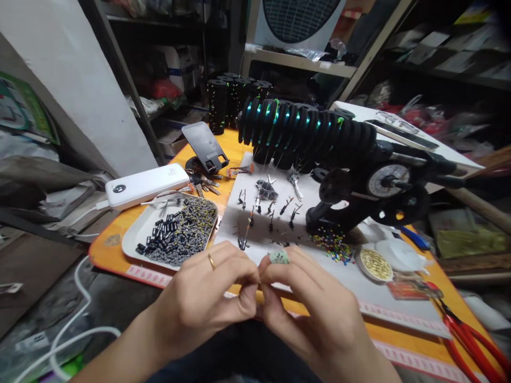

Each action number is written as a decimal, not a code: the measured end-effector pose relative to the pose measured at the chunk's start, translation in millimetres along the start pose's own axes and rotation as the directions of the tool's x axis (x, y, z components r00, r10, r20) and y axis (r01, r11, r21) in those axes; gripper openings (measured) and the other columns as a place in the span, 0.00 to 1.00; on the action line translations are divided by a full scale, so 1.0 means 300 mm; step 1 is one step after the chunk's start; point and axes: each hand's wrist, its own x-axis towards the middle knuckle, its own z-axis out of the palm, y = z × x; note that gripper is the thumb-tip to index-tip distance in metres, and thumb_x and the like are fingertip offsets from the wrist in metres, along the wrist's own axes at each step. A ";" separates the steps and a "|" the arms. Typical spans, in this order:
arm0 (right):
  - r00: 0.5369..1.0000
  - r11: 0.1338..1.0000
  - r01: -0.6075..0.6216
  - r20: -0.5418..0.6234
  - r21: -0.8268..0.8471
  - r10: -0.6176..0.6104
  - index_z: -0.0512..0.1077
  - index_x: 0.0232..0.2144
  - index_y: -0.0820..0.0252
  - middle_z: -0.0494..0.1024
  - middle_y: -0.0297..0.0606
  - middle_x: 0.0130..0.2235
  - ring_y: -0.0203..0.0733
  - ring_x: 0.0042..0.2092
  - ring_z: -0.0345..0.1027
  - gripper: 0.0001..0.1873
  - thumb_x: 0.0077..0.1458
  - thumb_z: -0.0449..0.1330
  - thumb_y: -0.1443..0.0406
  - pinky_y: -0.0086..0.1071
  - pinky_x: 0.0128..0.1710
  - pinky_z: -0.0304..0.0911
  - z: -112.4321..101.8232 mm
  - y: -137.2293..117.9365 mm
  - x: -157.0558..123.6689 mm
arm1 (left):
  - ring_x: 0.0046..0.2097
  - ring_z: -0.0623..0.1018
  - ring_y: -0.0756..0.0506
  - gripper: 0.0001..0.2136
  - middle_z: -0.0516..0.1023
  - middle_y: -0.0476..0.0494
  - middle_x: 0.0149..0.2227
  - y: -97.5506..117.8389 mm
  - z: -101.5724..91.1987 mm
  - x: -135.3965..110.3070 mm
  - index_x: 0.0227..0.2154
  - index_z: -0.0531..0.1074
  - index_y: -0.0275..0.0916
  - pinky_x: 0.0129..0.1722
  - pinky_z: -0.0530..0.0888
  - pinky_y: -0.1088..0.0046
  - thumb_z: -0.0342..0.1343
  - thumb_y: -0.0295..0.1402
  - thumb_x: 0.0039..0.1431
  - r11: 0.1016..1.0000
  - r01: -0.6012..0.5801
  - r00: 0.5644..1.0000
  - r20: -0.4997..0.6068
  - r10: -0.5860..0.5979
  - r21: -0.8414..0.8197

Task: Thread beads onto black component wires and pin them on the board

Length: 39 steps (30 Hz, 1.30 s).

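The left hand (215, 292) and right hand (315, 295) were held before the body over the near edge of an orange table (106, 226), their fingertips brought to a meeting. In each hand, thumb and forefinger were drawn together; whether anything was clamped between them could not be told, the tips being hidden and blurred. A ring (211, 261) was worn on the left hand and a patterned green wrap (279, 257) on a right finger.

From the hands, small black parts (242, 243) were seen at eleven o'clock, laid just beyond on a white sheet (379, 291). A tray (131, 246) of tiny grey and black pieces (191, 223) was placed at ten o'clock. Coloured beads (333, 246) were scattered at two, and a bowl (361, 268) was set at three. Red-handled pliers (463, 332) were left near four, and a ribbed black cylinder (307, 125) was mounted toward one.
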 end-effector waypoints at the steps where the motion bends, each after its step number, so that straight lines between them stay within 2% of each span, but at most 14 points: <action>1: 1.000 0.999 0.018 -0.003 -0.037 -0.018 0.68 0.38 0.61 0.73 0.38 0.33 0.39 0.34 0.66 0.07 0.63 0.56 0.77 0.30 0.33 0.65 0.003 -0.001 0.003 | 0.31 0.74 0.51 0.09 0.74 0.50 0.28 0.004 0.002 0.001 0.32 0.69 0.38 0.33 0.72 0.79 0.56 0.17 0.59 0.996 0.082 0.997 -0.009 -0.082 -0.035; 2: 0.999 0.997 0.037 -0.011 -0.071 -0.038 0.68 0.39 0.62 0.74 0.40 0.33 0.40 0.35 0.66 0.07 0.63 0.56 0.77 0.31 0.33 0.66 0.007 -0.001 0.006 | 0.31 0.74 0.52 0.10 0.73 0.51 0.28 0.008 0.004 0.002 0.31 0.69 0.38 0.32 0.72 0.80 0.56 0.16 0.57 0.980 0.178 0.984 -0.008 -0.179 -0.090; 4: 0.997 0.993 0.061 -0.029 -0.103 -0.065 0.68 0.39 0.63 0.75 0.44 0.35 0.42 0.37 0.68 0.07 0.64 0.55 0.77 0.34 0.34 0.68 0.016 -0.002 0.011 | 0.31 0.74 0.53 0.10 0.73 0.53 0.29 0.015 0.009 0.001 0.29 0.70 0.39 0.32 0.71 0.82 0.56 0.16 0.55 0.894 0.374 0.926 0.044 -0.375 -0.246; 6: 0.996 0.994 0.065 -0.053 -0.085 -0.069 0.68 0.40 0.63 0.75 0.46 0.37 0.43 0.38 0.69 0.08 0.64 0.55 0.78 0.34 0.36 0.69 0.025 -0.002 0.010 | 0.31 0.74 0.53 0.09 0.74 0.54 0.29 0.018 0.014 -0.002 0.29 0.71 0.40 0.32 0.72 0.83 0.56 0.18 0.55 0.729 0.528 0.839 0.135 -0.527 -0.435; 8: 0.994 0.998 0.049 -0.098 -0.046 -0.053 0.69 0.43 0.64 0.74 0.45 0.39 0.41 0.40 0.70 0.10 0.63 0.56 0.78 0.32 0.39 0.70 0.033 -0.001 0.002 | 0.31 0.74 0.53 0.08 0.74 0.54 0.29 0.019 0.021 -0.005 0.28 0.72 0.40 0.31 0.73 0.84 0.58 0.20 0.56 0.548 0.596 0.766 0.211 -0.607 -0.586; 9: 0.991 0.999 0.039 -0.125 -0.028 -0.042 0.70 0.44 0.63 0.74 0.44 0.41 0.40 0.41 0.70 0.11 0.63 0.57 0.79 0.31 0.40 0.70 0.037 -0.002 -0.004 | 0.31 0.73 0.54 0.07 0.74 0.54 0.29 0.019 0.024 -0.006 0.28 0.72 0.39 0.32 0.73 0.85 0.59 0.20 0.57 0.483 0.602 0.746 0.232 -0.624 -0.636; 12: 0.982 1.000 0.001 -0.191 -0.014 -0.004 0.71 0.46 0.61 0.73 0.40 0.43 0.36 0.44 0.71 0.14 0.61 0.59 0.78 0.25 0.44 0.70 0.047 -0.009 -0.022 | 0.30 0.71 0.55 0.07 0.73 0.55 0.28 0.020 0.037 -0.010 0.28 0.73 0.38 0.32 0.72 0.87 0.61 0.21 0.57 0.412 0.579 0.734 0.230 -0.639 -0.704; 15: 0.971 0.999 -0.044 -0.235 0.029 0.050 0.72 0.44 0.60 0.75 0.38 0.40 0.35 0.41 0.73 0.14 0.59 0.60 0.79 0.24 0.40 0.71 0.056 -0.022 -0.030 | 0.30 0.72 0.55 0.06 0.73 0.54 0.28 0.025 0.048 -0.017 0.28 0.73 0.39 0.31 0.72 0.87 0.61 0.22 0.57 0.412 0.567 0.732 0.208 -0.649 -0.713; 18: 0.955 0.985 -0.102 -0.264 0.139 0.136 0.74 0.43 0.59 0.77 0.37 0.36 0.37 0.39 0.75 0.15 0.57 0.60 0.79 0.27 0.39 0.73 0.065 -0.031 -0.035 | 0.30 0.73 0.55 0.06 0.74 0.55 0.29 0.032 0.054 -0.029 0.30 0.73 0.41 0.31 0.73 0.87 0.60 0.23 0.60 0.462 0.567 0.741 0.178 -0.647 -0.682; 23: 0.940 0.964 -0.194 -0.248 0.179 0.236 0.75 0.39 0.56 0.75 0.33 0.32 0.36 0.34 0.75 0.11 0.58 0.62 0.76 0.31 0.42 0.74 0.077 -0.023 -0.053 | 0.32 0.75 0.54 0.09 0.76 0.56 0.30 0.035 0.051 -0.044 0.31 0.73 0.44 0.35 0.73 0.84 0.60 0.21 0.59 0.737 0.457 0.850 0.001 -0.526 -0.498; 25: 0.927 0.955 -0.222 -0.262 0.196 0.269 0.74 0.38 0.55 0.73 0.32 0.31 0.35 0.33 0.74 0.10 0.58 0.61 0.75 0.31 0.40 0.73 0.076 -0.021 -0.059 | 0.33 0.76 0.53 0.09 0.76 0.56 0.30 0.035 0.047 -0.049 0.32 0.74 0.45 0.35 0.73 0.83 0.60 0.21 0.59 0.789 0.432 0.875 -0.008 -0.484 -0.438; 33: 0.917 0.938 -0.245 -0.255 0.243 0.306 0.73 0.35 0.56 0.73 0.32 0.31 0.36 0.32 0.73 0.09 0.58 0.60 0.75 0.31 0.38 0.72 0.073 -0.039 -0.068 | 0.32 0.76 0.51 0.09 0.76 0.53 0.29 0.045 0.042 -0.051 0.29 0.72 0.41 0.34 0.73 0.80 0.59 0.19 0.57 0.752 0.498 0.838 0.017 -0.545 -0.431; 39: 0.917 0.938 -0.256 -0.246 0.235 0.312 0.74 0.47 0.56 0.76 0.40 0.41 0.40 0.42 0.76 0.15 0.60 0.59 0.74 0.29 0.38 0.74 0.076 -0.041 -0.066 | 0.32 0.75 0.52 0.09 0.75 0.54 0.29 0.043 0.049 -0.047 0.29 0.73 0.42 0.32 0.72 0.82 0.58 0.20 0.57 0.652 0.542 0.791 0.060 -0.609 -0.530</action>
